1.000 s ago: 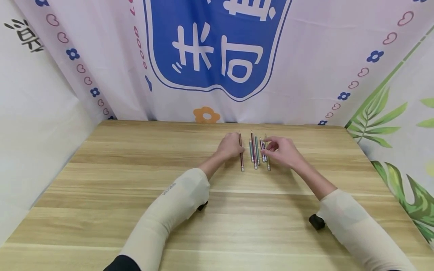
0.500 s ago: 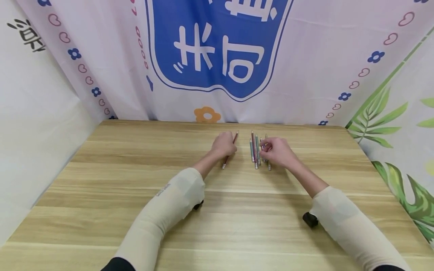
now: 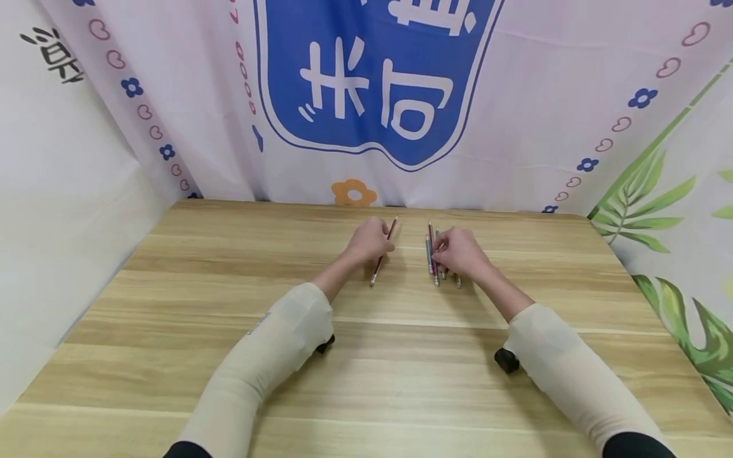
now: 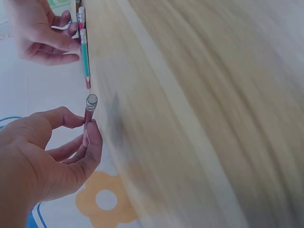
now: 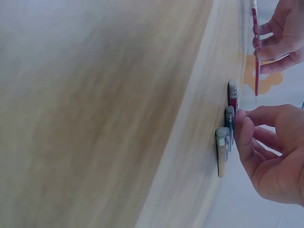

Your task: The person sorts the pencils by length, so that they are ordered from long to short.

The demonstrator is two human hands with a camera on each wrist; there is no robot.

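My left hand (image 3: 368, 242) pinches a red pencil (image 3: 376, 270) between thumb and fingers, apart from the other pencils. The pencil slants, its eraser end toward me. Seen from the left wrist, its metal band and eraser (image 4: 91, 99) point at the camera. My right hand (image 3: 460, 250) reaches over a small cluster of pencils, hiding part of it. A teal pencil (image 3: 428, 253) shows at the cluster's left. In the right wrist view the thumb and index fingertips (image 5: 241, 115) are right beside the teal and red pencils; I cannot tell whether they pinch one.
The pencils lie near the back of a wood-grain table (image 3: 355, 381). Behind it hangs a printed curtain (image 3: 527, 127) with a blue emblem. A small black device (image 3: 506, 360) sits under the right sleeve.
The left hand has moved left with the red pencil, which went from straight to slanted. My right hand has shifted left, further over the pencil cluster.
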